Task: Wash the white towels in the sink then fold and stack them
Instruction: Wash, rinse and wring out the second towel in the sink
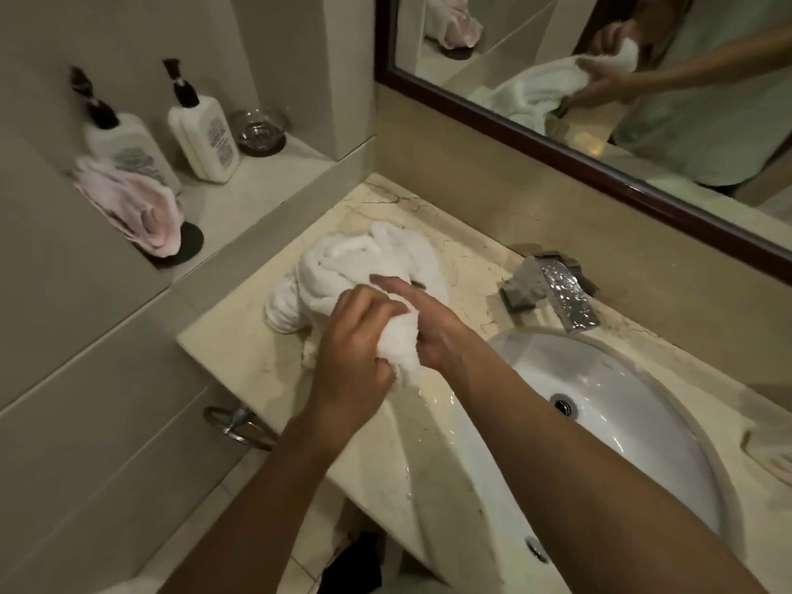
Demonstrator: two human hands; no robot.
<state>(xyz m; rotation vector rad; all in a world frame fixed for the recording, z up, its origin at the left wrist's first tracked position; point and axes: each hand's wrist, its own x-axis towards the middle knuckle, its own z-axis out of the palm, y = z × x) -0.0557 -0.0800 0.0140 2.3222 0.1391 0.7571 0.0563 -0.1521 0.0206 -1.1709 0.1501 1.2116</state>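
Observation:
A small white towel (399,347) is bunched between both my hands above the marble counter (240,349), left of the sink (643,405). My left hand (355,340) grips its left side with curled fingers. My right hand (433,323) holds its right side, forefinger stretched out toward a crumpled pile of white towels (343,272) lying on the counter behind. Water glistens on the counter near the basin's rim.
A metal faucet (561,293) stands behind the basin. On the left ledge are two white pump bottles (205,130), a glass dish (259,130) and a pink rolled cloth (137,207). A towel ring (235,426) hangs below the counter. A mirror (643,79) hangs above.

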